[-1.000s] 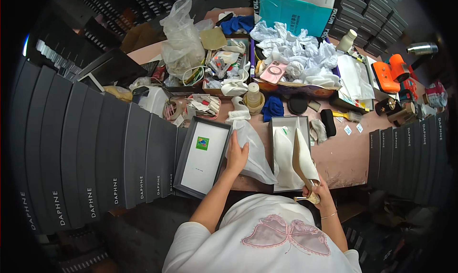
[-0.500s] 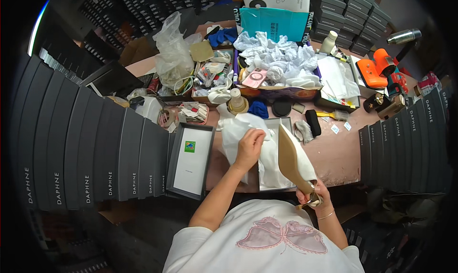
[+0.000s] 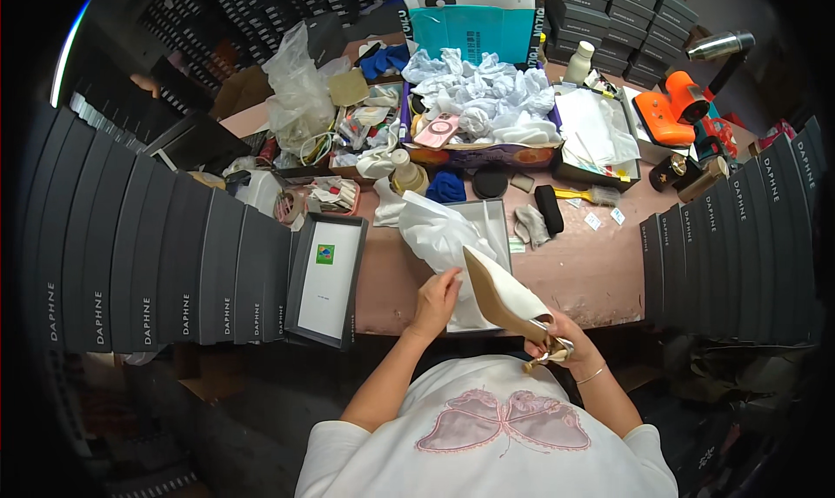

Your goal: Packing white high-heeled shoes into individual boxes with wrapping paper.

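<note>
My right hand grips a white high-heeled shoe by its heel end. Its tan sole is turned toward the left, the pointed toe is up, and metallic gold shows around the heel. Fingertips of my left hand are pinched together against white tissue paper; whether they hold its edge I cannot make out. Crumpled white tissue paper spills over the left side of an open grey shoebox. The shoe's toe hangs over that box.
A dark grey box lid lies to the left, white inside. Stacks of dark shoeboxes flank the table. Behind are a carton of crumpled paper, a yellow-handled brush, a black case and an orange device.
My left hand has moved down and a little left, away from the raised tissue paper. The shoe has tilted further over toward the left in my right hand. The whole view has shifted slightly.
</note>
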Tool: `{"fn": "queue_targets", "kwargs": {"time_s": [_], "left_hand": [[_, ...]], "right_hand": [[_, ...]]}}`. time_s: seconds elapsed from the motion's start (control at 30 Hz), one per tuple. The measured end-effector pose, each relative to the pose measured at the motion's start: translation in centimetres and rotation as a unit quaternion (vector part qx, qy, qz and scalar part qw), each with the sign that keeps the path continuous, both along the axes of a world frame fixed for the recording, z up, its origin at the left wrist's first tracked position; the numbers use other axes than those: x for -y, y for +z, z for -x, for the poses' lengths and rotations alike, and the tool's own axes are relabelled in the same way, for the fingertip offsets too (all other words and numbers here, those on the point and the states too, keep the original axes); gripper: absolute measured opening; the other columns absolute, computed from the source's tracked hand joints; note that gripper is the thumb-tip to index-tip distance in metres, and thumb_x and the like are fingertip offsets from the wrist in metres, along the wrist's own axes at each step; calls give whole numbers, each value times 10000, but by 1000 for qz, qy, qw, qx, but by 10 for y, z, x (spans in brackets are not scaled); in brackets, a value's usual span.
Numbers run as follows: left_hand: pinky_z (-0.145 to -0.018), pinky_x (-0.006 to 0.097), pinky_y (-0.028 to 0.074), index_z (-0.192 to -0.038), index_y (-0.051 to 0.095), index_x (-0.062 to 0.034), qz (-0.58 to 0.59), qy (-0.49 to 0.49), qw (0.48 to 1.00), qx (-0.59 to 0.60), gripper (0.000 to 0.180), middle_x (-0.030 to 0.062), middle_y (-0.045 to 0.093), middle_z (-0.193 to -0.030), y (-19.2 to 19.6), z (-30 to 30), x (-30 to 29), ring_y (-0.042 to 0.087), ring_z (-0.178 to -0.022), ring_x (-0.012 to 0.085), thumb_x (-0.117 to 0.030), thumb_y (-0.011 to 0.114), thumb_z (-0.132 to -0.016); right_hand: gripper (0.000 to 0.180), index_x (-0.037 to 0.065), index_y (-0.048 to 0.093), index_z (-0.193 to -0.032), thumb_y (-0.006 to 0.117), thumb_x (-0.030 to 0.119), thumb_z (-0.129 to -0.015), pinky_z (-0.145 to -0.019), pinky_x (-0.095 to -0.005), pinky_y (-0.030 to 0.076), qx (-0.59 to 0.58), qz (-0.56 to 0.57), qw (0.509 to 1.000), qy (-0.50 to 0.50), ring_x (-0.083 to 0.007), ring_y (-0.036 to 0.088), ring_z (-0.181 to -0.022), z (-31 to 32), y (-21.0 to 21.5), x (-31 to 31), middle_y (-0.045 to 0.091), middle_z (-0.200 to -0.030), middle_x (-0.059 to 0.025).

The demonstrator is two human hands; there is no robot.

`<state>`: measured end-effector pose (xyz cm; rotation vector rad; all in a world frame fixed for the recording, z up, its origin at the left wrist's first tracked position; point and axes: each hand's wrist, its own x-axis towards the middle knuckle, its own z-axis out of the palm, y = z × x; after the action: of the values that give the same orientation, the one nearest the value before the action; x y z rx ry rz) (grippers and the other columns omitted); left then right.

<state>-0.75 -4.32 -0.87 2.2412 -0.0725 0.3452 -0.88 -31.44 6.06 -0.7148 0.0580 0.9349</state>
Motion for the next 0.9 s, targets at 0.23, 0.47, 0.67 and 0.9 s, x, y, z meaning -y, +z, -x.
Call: {"fn": "queue_targets", "kwargs": {"time_s": [0.23, 0.47, 0.67, 0.9], "left_hand": [[-645, 257, 495, -1294, 416, -6, 221, 117, 964, -91, 409, 87, 615, -858, -34, 15, -5, 590, -721, 114, -119, 573, -933], [-986, 427, 405, -1361, 412, -48, 43, 137, 989, -46, 614, 240, 389, -1367, -40, -46, 29, 410, -1269, 366, -160, 686, -824], [-955, 388, 437, -1242, 539, -12, 133, 136, 982, 4, 443, 202, 603, -1121, -57, -73, 10, 578, -1086, 322, -12, 566, -801], [-760, 343, 504, -1184, 595, -51, 88, -22, 996, -6, 410, 172, 630, -973, 31, -69, -23, 630, -890, 327, 30, 610, -782]], "right_hand": [[469, 20, 412, -1288, 517, 192, -864, -488, -289, 509, -87, 24, 996, 9, -181, 599, -723, -13, -33, -23, 551, -1004, -111], [453, 22, 448, -1273, 530, 172, -853, -467, -293, 534, -124, 69, 990, 25, -186, 643, -709, 0, -53, -9, 590, -971, -108], [470, 0, 432, -1291, 502, 133, -845, -464, -273, 513, -56, 134, 989, -1, -153, 605, -673, 9, -34, -18, 559, -949, -94], [543, -20, 394, -1325, 512, 148, -823, -506, -276, 508, 13, 54, 996, 72, -145, 595, -705, -22, 14, -22, 548, -935, -96]]}}
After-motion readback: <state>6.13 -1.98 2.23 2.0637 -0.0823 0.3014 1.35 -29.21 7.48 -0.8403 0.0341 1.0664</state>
